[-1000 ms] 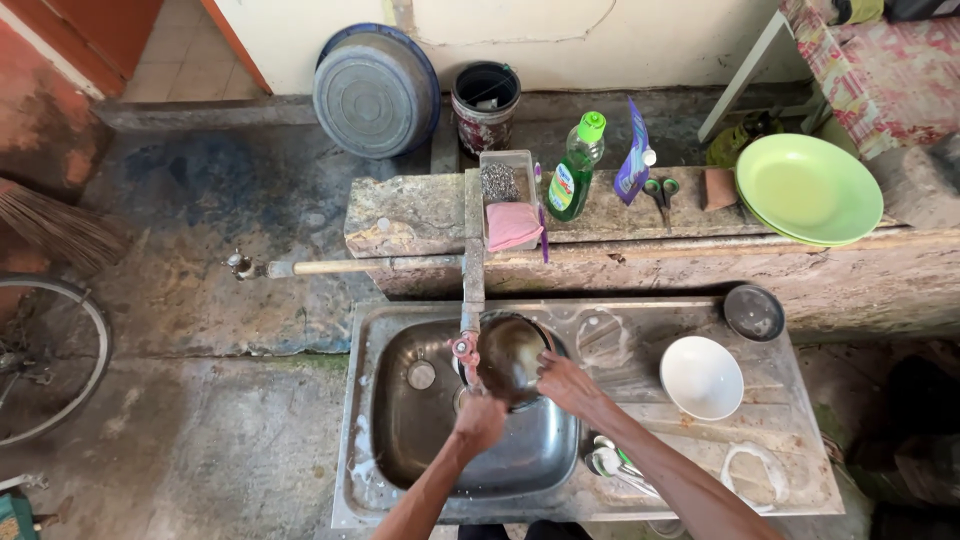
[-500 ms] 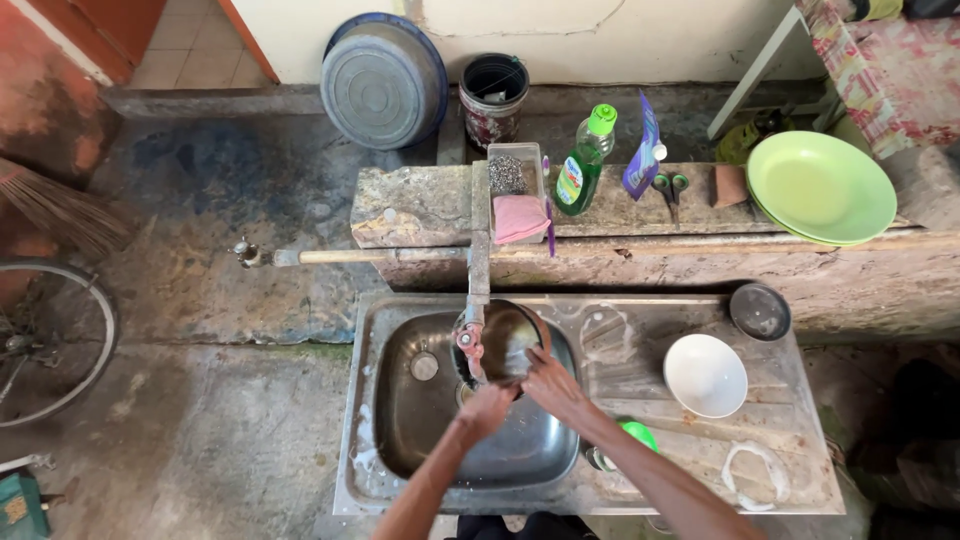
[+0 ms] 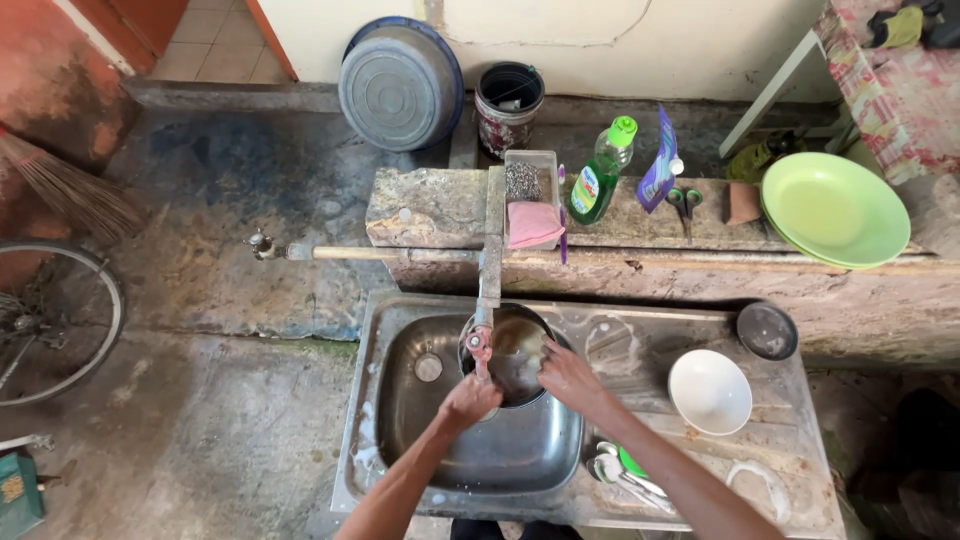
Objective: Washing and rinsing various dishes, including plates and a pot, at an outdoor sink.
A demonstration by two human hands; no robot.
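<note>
Round dark metal bowl (image 3: 515, 352) sits tilted over the steel sink basin (image 3: 440, 420), under the red-handled tap (image 3: 478, 341). Your left hand (image 3: 468, 402) has its grip closed on the bowl's near rim; your right hand (image 3: 565, 374) presses flat fingers against the bowl's right edge and inner wall. Since half a second ago, both hands sit a little higher against the bowl, and spoons (image 3: 615, 470) show again beside the green object on the steel tabletop (image 3: 700, 470). A white ceramic bowl (image 3: 709, 391) rests further right on it. On the stone ledge behind, a clear green-liquid bottle with green cap and coloured label (image 3: 600, 178) stands beside a purple pouch (image 3: 660, 168), near a pink cloth (image 3: 534, 222) in a clear tray.
</note>
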